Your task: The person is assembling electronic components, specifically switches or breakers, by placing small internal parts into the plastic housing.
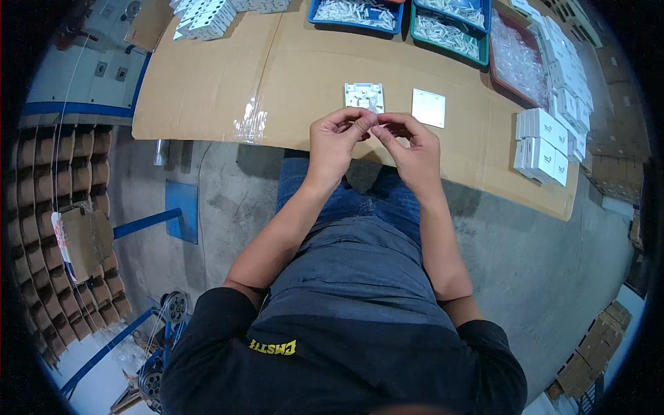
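Note:
My left hand (pixel 333 142) and my right hand (pixel 418 149) meet fingertip to fingertip above the table's near edge. Both are closed in a pinch around something small, perhaps clear or whitish, that I cannot make out. Just beyond the fingers lies a white square plastic housing (pixel 360 91) with moulded details facing up, its near part hidden by my hands. To its right, a flat white square cover plate (pixel 429 108) rests on the cardboard, apart from my right hand.
Cardboard covers the table (pixel 207 90). At the back stand a blue tray (pixel 356 26) and a green tray (pixel 449 50) of small white parts. A reddish tray (pixel 515 62) holds clear plastic bags. Stacked white switch-like units (pixel 543 149) line the right; more white stacks (pixel 207 19) stand far left.

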The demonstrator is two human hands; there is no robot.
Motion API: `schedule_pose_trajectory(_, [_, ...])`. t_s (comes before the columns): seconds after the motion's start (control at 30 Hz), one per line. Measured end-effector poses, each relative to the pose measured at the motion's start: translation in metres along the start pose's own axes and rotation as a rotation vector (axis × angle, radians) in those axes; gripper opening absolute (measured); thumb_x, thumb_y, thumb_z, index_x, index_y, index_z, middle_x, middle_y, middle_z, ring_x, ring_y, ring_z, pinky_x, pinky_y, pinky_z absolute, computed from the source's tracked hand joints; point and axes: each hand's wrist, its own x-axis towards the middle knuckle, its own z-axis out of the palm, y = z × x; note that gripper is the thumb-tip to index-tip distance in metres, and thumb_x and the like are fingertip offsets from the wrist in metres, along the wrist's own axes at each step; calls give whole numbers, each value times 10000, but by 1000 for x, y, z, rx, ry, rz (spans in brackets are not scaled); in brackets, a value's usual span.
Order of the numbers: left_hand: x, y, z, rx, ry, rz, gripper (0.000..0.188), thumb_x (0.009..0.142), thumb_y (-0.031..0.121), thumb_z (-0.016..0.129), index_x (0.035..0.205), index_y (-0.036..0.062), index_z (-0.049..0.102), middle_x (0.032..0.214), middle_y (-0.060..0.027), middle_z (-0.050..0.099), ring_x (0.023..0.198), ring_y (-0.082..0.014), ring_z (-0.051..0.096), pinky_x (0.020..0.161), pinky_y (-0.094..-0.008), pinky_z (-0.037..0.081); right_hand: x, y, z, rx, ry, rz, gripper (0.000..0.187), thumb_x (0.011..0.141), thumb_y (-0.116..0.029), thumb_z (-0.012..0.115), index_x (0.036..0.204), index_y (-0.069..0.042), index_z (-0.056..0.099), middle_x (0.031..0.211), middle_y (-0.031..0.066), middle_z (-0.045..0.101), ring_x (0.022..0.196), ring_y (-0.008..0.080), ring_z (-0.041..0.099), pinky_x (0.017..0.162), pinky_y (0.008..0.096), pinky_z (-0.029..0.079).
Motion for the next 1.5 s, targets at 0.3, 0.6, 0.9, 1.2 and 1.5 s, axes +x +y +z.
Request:
schedule_pose_trajectory(0.3, [-4, 5, 12, 252, -14, 273, 110, 937, 85, 724, 976, -17, 736, 903, -46, 705, 766, -99, 651, 668, -245, 530, 1, 10, -2, 222, 65, 154, 163, 930, -30, 710, 1088, 12, 709, 989, 52, 725, 853, 80, 657, 712, 207, 531])
schedule_pose_trajectory(0.6, [-12, 8, 20, 546, -72, 467, 115, 902, 62, 741, 986, -11, 710, 947, -62, 675, 787, -125, 648, 744, -257, 528, 0, -4, 6, 152, 339, 38, 102, 985, -53, 640, 1065, -2, 679, 886, 41, 671, 763, 87, 637, 632, 228, 538])
schedule_pose_trajectory(0.9, [-7, 14, 17, -160, -4, -208, 291, 1022, 299, 604, 1163, 52, 667, 1054, -41, 698, 942, -125, 651, 846, -314, 503, -6, 5, -2, 134, 77, 12, 153, 975, -43, 642, 1116, 15, 628, 959, 59, 676, 820, 105, 656, 661, 248, 559])
schedule_pose_trajectory(1.2, [-6, -1, 12, -217, -71, -94, 181, 983, 167, 687, 1133, 67, 668, 1068, -28, 702, 972, -129, 660, 843, -310, 509, 1, 1, -8, 758, 58, 350, 256, 932, 31, 643, 1173, -10, 568, 1046, 86, 668, 939, 182, 696, 761, 343, 634])
schedule_pose_trajectory(1.5, [-3, -2, 12, -322, -83, -40, 160, 1029, 223, 623, 1125, 96, 605, 1070, -47, 695, 902, -149, 680, 828, -320, 521, -1, 9, -8, 685, 93, 284, 127, 945, 9, 662, 1053, 8, 595, 969, 111, 682, 828, 190, 712, 769, 327, 626])
